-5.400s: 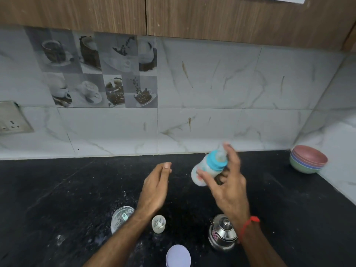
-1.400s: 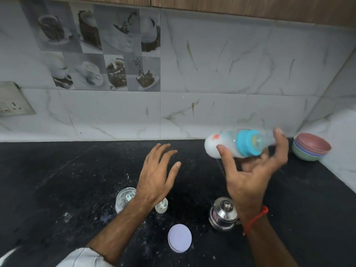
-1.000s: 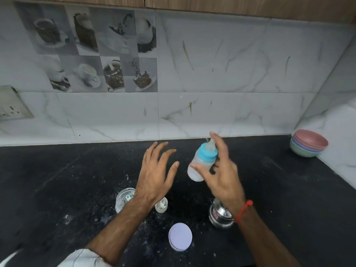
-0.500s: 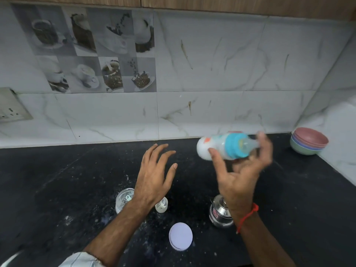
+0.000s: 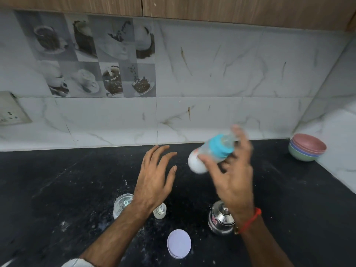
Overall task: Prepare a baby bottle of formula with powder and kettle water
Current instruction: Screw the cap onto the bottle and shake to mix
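Presently | I held right hand (image 5: 234, 178) gripping capped, milky blue-collared plastic baby bottle (image 5: 210, 154) | left hand (image 5: 154, 178) spread, empty | step judged: shaking; next, set upright.

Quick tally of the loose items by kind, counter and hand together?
Bottle: 1, in the right hand
Kettle: 1
Lid: 1
Jar: 1
Cap: 1
Bowls: 1 stack, about 4 bowls
Total: 6 counting the stack as one

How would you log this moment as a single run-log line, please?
step: mixing formula | right hand: grips tilted baby bottle, blurred | left hand: open above counter | kettle: on counter
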`<state>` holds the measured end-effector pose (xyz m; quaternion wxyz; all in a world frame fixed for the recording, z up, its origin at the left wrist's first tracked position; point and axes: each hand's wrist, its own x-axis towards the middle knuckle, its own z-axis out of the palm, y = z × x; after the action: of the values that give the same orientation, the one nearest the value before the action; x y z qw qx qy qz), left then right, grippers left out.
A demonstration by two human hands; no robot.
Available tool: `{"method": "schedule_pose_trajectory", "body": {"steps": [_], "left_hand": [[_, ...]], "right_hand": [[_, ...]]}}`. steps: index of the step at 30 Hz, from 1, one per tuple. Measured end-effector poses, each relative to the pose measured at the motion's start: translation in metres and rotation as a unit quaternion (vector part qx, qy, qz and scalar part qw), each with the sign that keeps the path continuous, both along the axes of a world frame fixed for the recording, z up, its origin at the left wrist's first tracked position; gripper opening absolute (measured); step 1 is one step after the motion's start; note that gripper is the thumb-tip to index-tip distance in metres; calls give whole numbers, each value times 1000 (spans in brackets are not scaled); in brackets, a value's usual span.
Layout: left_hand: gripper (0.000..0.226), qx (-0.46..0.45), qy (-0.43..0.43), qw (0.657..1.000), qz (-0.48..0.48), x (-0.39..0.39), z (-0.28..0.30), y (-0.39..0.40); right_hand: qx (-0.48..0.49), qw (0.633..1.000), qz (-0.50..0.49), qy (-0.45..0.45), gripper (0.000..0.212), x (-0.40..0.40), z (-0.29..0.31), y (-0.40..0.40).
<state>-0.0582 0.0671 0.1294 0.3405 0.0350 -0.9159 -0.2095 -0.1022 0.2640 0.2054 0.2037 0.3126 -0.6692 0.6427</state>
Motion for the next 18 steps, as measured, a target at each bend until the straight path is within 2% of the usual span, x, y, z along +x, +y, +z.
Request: {"method": "schedule_pose_trajectory", "body": {"steps": [1, 3, 4, 6, 7, 11, 12, 13, 15, 16, 18], "left_hand": [[39, 4, 0, 1000, 1, 0, 0, -1], [39, 7, -6, 1000, 0, -1, -2, -2], [39, 7, -6, 1000, -2, -1, -2, -2], [40, 7, 0, 1000, -4, 0, -3, -1], [40, 6, 1, 1000, -6, 1, -3, -1], [40, 8, -2, 1000, -5, 1, -7, -2], [40, 12, -6, 1000, -3, 1, -8, -2], [40, 14, -7, 1000, -3, 1, -7, -2], [41, 14, -4, 1000, -6, 0, -5, -1], [41, 14, -5, 1000, -8, 1, -4, 0], [40, 12, -3, 1000, -7, 0, -5, 0]], "right_hand": [[-62, 998, -9, 31, 96, 3, 5, 0], [-87, 993, -48, 64, 97, -2, -4, -2], [-51, 996, -62, 50, 98, -6, -13, -5], [89, 995, -34, -12, 92, -7, -29, -5], [103, 994, -16, -30, 91, -6, -31, -3], [-73, 996, -32, 30, 97, -4, -12, 0], [-66, 996, -54, 41, 96, -6, -17, -1], [-16, 997, -62, 38, 94, -9, -27, -3], [156, 987, -10, -23, 87, -9, -47, -4], [195, 980, 15, -43, 85, -6, -49, -3], [131, 991, 19, -33, 86, -4, -34, -4]]}}
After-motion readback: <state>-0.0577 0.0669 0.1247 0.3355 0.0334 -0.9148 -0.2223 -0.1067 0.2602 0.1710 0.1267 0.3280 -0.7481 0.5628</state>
